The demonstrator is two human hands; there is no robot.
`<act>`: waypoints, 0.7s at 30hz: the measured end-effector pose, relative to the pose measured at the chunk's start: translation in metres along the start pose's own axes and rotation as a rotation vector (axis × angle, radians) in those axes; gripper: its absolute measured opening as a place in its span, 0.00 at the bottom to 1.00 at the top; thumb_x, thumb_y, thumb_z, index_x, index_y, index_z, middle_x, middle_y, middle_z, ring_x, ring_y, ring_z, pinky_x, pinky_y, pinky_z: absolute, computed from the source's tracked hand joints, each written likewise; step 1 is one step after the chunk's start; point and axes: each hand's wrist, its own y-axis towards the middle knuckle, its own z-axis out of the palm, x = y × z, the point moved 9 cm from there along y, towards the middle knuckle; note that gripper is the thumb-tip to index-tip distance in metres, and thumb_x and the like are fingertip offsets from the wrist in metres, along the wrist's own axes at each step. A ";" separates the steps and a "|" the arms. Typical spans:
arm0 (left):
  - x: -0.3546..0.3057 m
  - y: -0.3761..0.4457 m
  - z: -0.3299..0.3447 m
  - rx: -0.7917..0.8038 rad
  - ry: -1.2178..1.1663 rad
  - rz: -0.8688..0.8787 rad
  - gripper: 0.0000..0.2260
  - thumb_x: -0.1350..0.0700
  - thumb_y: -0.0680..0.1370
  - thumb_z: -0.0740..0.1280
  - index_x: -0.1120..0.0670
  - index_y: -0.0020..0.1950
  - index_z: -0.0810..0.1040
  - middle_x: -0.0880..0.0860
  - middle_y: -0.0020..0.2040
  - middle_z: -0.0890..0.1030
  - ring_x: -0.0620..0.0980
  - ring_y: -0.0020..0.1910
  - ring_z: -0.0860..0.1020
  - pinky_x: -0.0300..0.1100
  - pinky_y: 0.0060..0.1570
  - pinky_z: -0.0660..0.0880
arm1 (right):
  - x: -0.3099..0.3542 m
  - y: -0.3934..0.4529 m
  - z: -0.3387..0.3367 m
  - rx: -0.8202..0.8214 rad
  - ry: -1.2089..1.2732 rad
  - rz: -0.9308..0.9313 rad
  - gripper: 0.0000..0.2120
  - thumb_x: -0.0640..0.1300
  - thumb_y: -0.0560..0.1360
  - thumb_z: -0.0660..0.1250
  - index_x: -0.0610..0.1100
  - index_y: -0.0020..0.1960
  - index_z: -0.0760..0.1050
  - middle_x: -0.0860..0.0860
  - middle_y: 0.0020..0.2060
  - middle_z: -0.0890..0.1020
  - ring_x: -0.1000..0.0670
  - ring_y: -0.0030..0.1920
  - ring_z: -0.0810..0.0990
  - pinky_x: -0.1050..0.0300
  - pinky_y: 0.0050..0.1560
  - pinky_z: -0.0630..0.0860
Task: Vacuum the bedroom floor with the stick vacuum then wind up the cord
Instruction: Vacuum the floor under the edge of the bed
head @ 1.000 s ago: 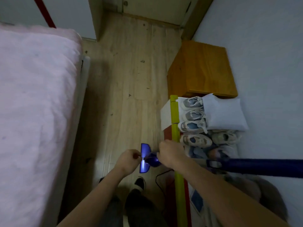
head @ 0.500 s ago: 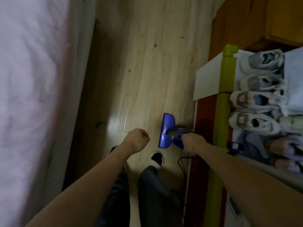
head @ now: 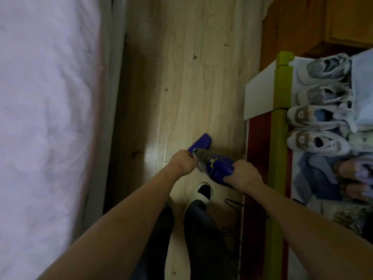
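Note:
A blue stick vacuum (head: pixel 216 166) points down at the wooden floor (head: pixel 185 81) in front of my feet. Its flat blue nozzle head (head: pixel 200 143) sits just beyond my hands. My left hand (head: pixel 182 161) grips the front end of the vacuum body near the nozzle. My right hand (head: pixel 243 176) grips the rear of the blue body. A black cord (head: pixel 232 202) loops on the floor below my right hand.
A bed with a pink cover (head: pixel 44 118) fills the left side. A shoe rack with a green post (head: pixel 281 110) and several sneakers (head: pixel 316 115) stands on the right, a wooden cabinet (head: pixel 343 21) behind it. My shoe (head: pixel 204 191) is on the narrow floor strip.
My left hand, fisted and apart from the vacuum half a second ago, now grips its front end. The vacuum body has swung up between my hands, and the view has tipped downward.

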 end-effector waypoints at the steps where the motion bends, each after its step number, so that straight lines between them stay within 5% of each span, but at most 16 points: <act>1: -0.003 -0.003 -0.002 0.008 -0.024 0.003 0.11 0.55 0.80 0.61 0.60 0.56 0.76 0.54 0.46 0.76 0.48 0.41 0.74 0.40 0.43 0.72 | 0.006 -0.005 -0.001 -0.014 0.064 0.002 0.13 0.49 0.71 0.72 0.45 0.47 0.70 0.52 0.33 0.72 0.53 0.34 0.74 0.61 0.31 0.68; 8: 0.010 -0.007 -0.028 0.055 -0.229 -0.083 0.23 0.50 0.80 0.61 0.55 0.73 0.62 0.57 0.68 0.70 0.58 0.65 0.70 0.53 0.58 0.71 | 0.061 -0.022 -0.013 -0.147 0.467 -0.087 0.08 0.44 0.69 0.72 0.47 0.38 0.72 0.51 0.32 0.77 0.52 0.33 0.76 0.62 0.31 0.69; 15: 0.011 0.020 -0.072 0.020 -0.415 -0.118 0.24 0.44 0.80 0.60 0.56 0.71 0.64 0.57 0.65 0.72 0.57 0.59 0.73 0.49 0.53 0.74 | 0.112 -0.008 -0.017 -0.176 0.597 -0.156 0.13 0.45 0.70 0.72 0.46 0.53 0.74 0.47 0.41 0.80 0.47 0.41 0.80 0.53 0.41 0.80; 21: 0.019 0.071 -0.088 -0.018 -0.583 -0.176 0.22 0.48 0.80 0.62 0.57 0.70 0.65 0.58 0.63 0.75 0.55 0.56 0.75 0.47 0.53 0.75 | 0.145 0.043 0.007 -0.112 0.671 -0.199 0.14 0.38 0.71 0.71 0.40 0.56 0.75 0.41 0.42 0.80 0.41 0.42 0.79 0.48 0.45 0.78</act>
